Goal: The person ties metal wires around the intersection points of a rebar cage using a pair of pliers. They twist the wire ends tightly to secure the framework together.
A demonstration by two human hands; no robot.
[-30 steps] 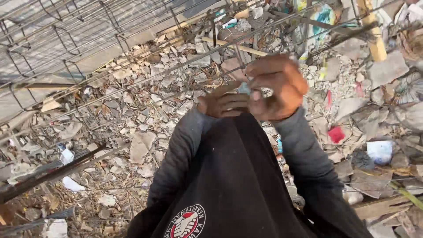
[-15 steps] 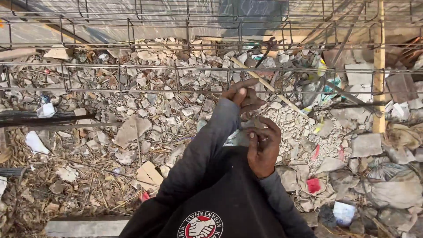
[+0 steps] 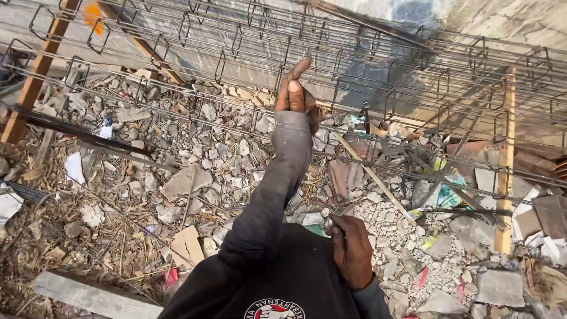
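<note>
1. My left hand [image 3: 297,93] is stretched out ahead on a grey-sleeved arm, fingers pressed together and pointing up, right at a long horizontal bar of the rebar cage [image 3: 378,77]. I cannot tell whether the fingertips pinch anything; the palm side is turned away from me.
2. My right hand [image 3: 352,251] sits low and close to my chest, fingers curled in around something thin and dark, perhaps tie wire. What it is I cannot tell for sure.
3. The cage runs across the whole upper view, long bars ringed by square stirrups. The gaps between stirrups are narrow, so there is little room to pass a hand through near the left hand.
4. A lower rebar line [image 3: 413,171] crosses just past my left forearm, between the two hands. The open room lies below it, over the ground.
5. A wooden post [image 3: 505,159] stands upright at the right, well apart from both hands. Another timber [image 3: 36,77] leans at the far left edge.
6. The ground is rubble [image 3: 195,159]: broken concrete, stones, scraps of card and paper, dry straw on the left.
7. A pale concrete slab [image 3: 88,295] lies at the bottom left.
8. Behind the cage rises a grey concrete wall [image 3: 502,23].
</note>
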